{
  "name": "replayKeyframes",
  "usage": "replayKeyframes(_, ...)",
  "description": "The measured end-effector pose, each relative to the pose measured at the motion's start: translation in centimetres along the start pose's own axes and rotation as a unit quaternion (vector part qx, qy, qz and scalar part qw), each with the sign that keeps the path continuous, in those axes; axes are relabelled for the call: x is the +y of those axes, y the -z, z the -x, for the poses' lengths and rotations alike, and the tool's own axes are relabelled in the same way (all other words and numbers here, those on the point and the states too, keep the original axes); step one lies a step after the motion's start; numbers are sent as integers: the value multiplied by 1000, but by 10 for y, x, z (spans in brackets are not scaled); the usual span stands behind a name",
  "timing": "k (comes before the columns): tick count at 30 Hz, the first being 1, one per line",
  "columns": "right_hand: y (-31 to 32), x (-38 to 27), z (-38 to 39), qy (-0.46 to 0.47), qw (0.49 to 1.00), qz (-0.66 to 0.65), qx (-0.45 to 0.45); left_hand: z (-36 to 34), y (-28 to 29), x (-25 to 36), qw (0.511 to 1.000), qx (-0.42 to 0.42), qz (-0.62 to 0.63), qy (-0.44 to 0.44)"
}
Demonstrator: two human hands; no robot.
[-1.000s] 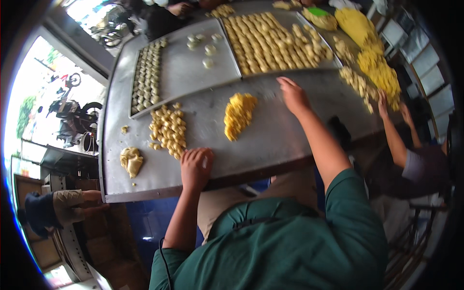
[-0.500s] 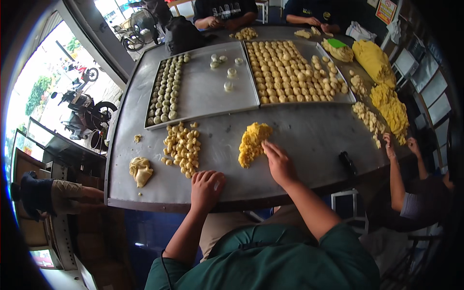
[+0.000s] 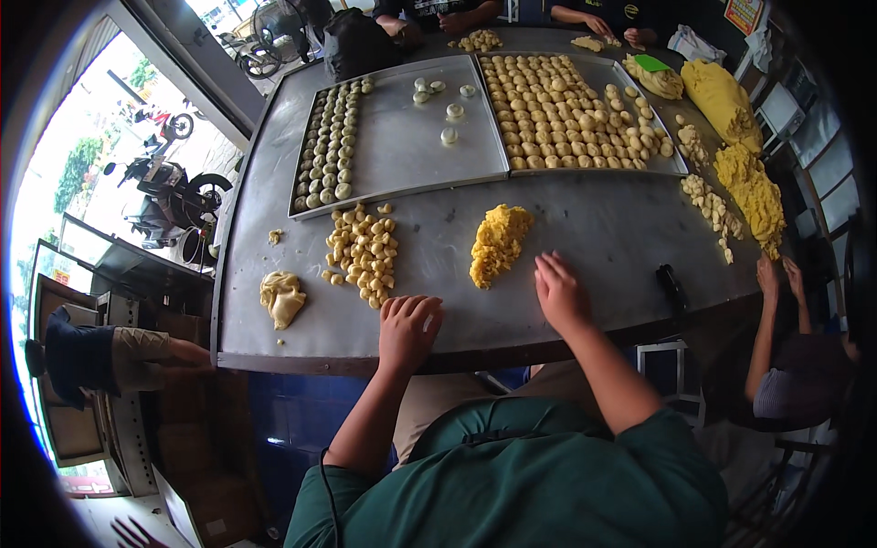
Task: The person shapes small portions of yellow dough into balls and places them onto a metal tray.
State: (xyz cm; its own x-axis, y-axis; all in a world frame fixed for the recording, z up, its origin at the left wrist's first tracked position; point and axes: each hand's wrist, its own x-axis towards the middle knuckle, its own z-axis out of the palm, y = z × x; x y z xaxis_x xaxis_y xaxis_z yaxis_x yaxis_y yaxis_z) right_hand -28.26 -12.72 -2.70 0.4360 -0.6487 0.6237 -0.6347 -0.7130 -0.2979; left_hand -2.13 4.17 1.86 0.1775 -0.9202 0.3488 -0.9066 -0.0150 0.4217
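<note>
My left hand (image 3: 409, 329) rests at the table's near edge, fingers apart and slightly bent, just below a pile of small pale dough pieces (image 3: 361, 247). My right hand (image 3: 562, 294) is open, fingertips on or just over the steel, to the lower right of a crumbly yellow mound (image 3: 498, 245). Neither holds anything. A smooth dough lump (image 3: 281, 298) lies at the left. Beyond are two metal trays: the left tray (image 3: 406, 155) has rows of greenish balls (image 3: 329, 146) and several small pale rounds; the right tray (image 3: 594, 172) is packed with golden balls (image 3: 539, 114).
Co-workers' hands (image 3: 594, 25) work at the far edge; another person's hands (image 3: 781, 274) are at the right beside large yellow masses (image 3: 749, 196). A black object (image 3: 670, 287) lies near the right front edge. A bent-over person (image 3: 78, 356) and motorcycles (image 3: 169, 210) are at left.
My right hand moved down to touch the yellow mound half a second ago and is now off it, to its lower right. My left hand stays near the edge. The view has shifted.
</note>
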Motion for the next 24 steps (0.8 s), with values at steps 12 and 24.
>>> replayKeyframes(12, 3, -45, -30, 47, 971, -29, -232, 2, 2, -5, 1000, 17, -13, -9)
replayKeyframes(24, 29, -39, 22, -44, 983, -97, -147, 3, -5, -2, 998, 30, -48, -7)
